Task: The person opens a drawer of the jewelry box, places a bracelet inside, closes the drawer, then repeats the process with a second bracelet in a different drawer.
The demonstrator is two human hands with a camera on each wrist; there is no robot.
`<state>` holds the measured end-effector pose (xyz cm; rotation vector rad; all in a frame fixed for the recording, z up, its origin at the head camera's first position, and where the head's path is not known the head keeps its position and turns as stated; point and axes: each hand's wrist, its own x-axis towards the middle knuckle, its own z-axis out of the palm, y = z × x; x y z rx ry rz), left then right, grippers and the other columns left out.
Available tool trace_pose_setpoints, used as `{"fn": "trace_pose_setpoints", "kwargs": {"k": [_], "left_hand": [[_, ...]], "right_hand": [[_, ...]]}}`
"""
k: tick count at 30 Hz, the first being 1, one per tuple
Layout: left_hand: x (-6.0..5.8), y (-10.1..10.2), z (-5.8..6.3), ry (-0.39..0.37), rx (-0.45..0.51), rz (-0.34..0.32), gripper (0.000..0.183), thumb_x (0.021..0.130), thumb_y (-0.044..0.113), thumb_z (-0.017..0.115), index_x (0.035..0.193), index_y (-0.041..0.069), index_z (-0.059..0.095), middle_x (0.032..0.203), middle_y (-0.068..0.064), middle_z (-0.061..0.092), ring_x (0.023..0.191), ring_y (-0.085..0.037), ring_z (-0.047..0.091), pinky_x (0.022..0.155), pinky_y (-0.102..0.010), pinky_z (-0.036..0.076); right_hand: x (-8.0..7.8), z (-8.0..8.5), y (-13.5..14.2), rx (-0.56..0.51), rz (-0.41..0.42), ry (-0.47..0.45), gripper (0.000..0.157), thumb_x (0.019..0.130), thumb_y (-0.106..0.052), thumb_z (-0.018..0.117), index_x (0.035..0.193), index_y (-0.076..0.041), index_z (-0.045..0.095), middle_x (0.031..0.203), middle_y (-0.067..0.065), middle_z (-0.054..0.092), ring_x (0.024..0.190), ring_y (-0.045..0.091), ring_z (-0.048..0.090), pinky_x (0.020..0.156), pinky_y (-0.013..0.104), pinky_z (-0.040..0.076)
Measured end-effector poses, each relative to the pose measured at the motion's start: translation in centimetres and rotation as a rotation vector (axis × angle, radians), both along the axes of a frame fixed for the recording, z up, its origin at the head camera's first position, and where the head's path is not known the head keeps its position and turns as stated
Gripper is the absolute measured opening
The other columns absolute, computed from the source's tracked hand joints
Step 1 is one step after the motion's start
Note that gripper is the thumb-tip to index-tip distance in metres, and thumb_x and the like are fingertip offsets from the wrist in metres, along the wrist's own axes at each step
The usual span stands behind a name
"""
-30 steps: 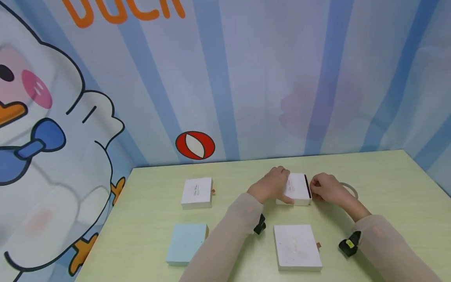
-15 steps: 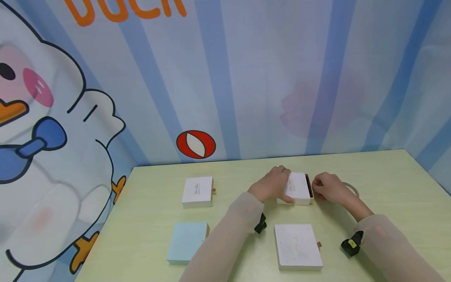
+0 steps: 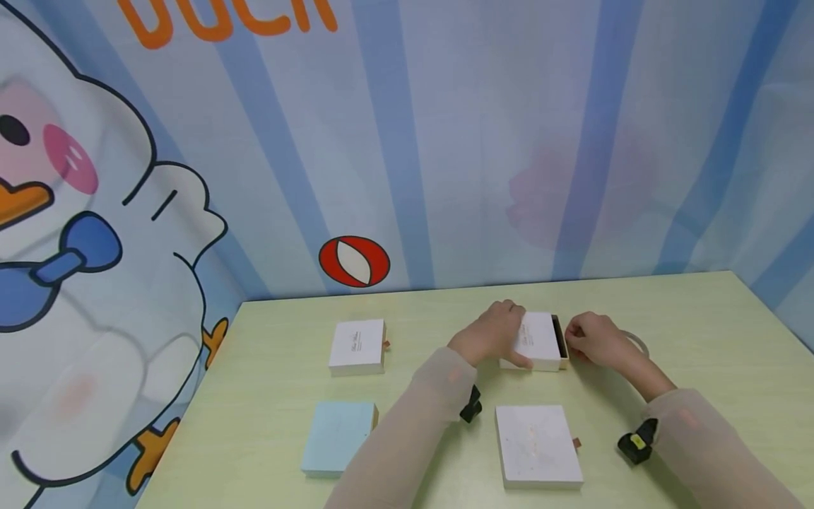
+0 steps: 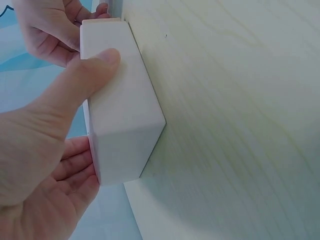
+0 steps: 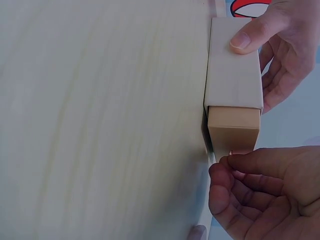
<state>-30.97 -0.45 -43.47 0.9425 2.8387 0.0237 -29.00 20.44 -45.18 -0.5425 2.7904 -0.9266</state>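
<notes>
A white drawer-style gift box [image 3: 537, 342] lies toward the back right of the table, its tan inner drawer [image 5: 233, 125] partly out of the white sleeve. My left hand [image 3: 488, 334] grips the sleeve from the left, thumb on the near side and fingers on the far side, as the left wrist view shows. At the drawer end my right hand [image 5: 265, 187] pinches a small ribbon pull [image 5: 242, 151] between thumb and forefinger. In the head view a dark strip of the drawer's inside shows beside the sleeve.
Another white box [image 3: 357, 346] with a brown tab sits at the back left. A light blue box [image 3: 338, 438] is partly behind my left sleeve. A larger white box [image 3: 538, 447] lies in front. Behind my right wrist shows a grey curved band [image 3: 636, 342].
The tan drawer has slid a little farther right out of the white sleeve. My right hand has moved slightly right with it, while my left hand stays on the sleeve.
</notes>
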Motion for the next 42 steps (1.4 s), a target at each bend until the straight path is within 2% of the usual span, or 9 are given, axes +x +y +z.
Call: {"fn": "trace_pose_setpoints", "kwargs": {"k": [12, 24, 42], "left_hand": [[0.2, -0.1, 0.2, 0.009, -0.005, -0.011, 0.093, 0.078, 0.057, 0.078, 0.146, 0.004, 0.042, 0.137, -0.008, 0.050, 0.123, -0.019, 0.048, 0.104, -0.023, 0.038], [0.0, 0.0, 0.0, 0.016, -0.023, -0.020, 0.094, 0.078, 0.059, 0.078, 0.146, 0.004, 0.042, 0.137, -0.008, 0.050, 0.121, -0.019, 0.048, 0.103, -0.023, 0.038], [0.1, -0.1, 0.2, 0.009, -0.020, -0.017, 0.094, 0.078, 0.058, 0.078, 0.146, 0.004, 0.042, 0.138, -0.008, 0.049, 0.122, -0.019, 0.047, 0.104, -0.022, 0.037]], "right_hand": [[0.1, 0.3, 0.2, 0.007, -0.016, -0.015, 0.021, 0.098, 0.000, 0.052, 0.078, 0.001, 0.060, 0.056, 0.002, 0.051, 0.049, 0.015, 0.043, 0.055, 0.033, 0.038], [0.3, 0.6, 0.6, 0.053, -0.050, -0.075, 0.019, 0.100, -0.002, 0.050, 0.084, 0.001, 0.061, 0.060, 0.005, 0.054, 0.050, 0.016, 0.045, 0.055, 0.033, 0.039], [0.0, 0.1, 1.3, 0.028, -0.049, -0.030, 0.018, 0.098, 0.001, 0.052, 0.082, 0.005, 0.059, 0.058, 0.004, 0.052, 0.049, 0.015, 0.044, 0.053, 0.033, 0.039]]}}
